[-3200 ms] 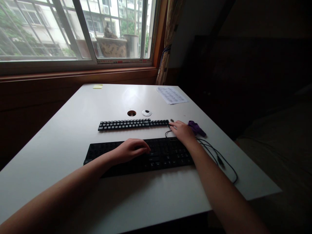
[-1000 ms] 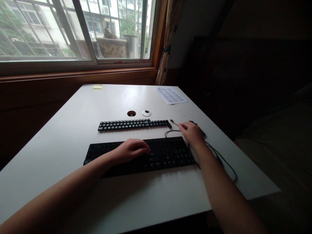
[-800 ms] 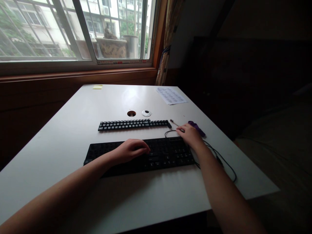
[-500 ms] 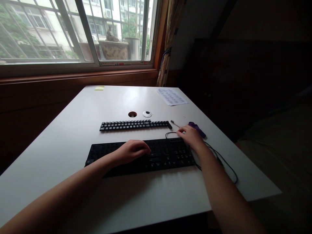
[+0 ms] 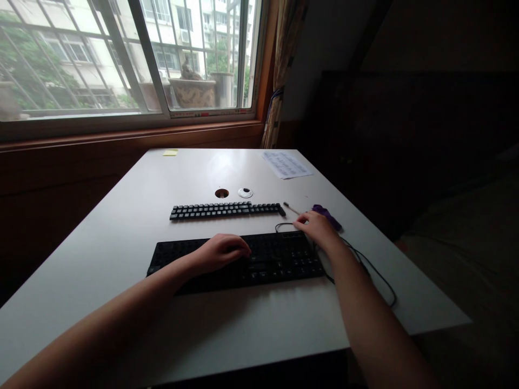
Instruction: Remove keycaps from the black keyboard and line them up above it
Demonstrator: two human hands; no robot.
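One white desk [image 5: 121,227] lies under both hands. On it, a black full-size computer keyboard [image 5: 270,256] sits beneath the left hand and reaches to the right hand's wrist. Beyond the left hand runs a long row of dark keycaps [image 5: 227,211], ending just short of the right fingertips. Printed sheets [image 5: 287,164] lie well beyond the right hand; a black cable [image 5: 394,296] loops out beside its forearm. The left hand [image 5: 223,252] rests on the keyboard, fingers curled and close to the thumb; the right hand [image 5: 319,229] has its fingertips narrowed together over the keyboard's far corner. I cannot tell whether either pinches anything. Purple cloth [image 5: 331,217] is bunched just behind the right hand, and a thin dark-tipped stick [image 5: 291,208] points away from its fingers.
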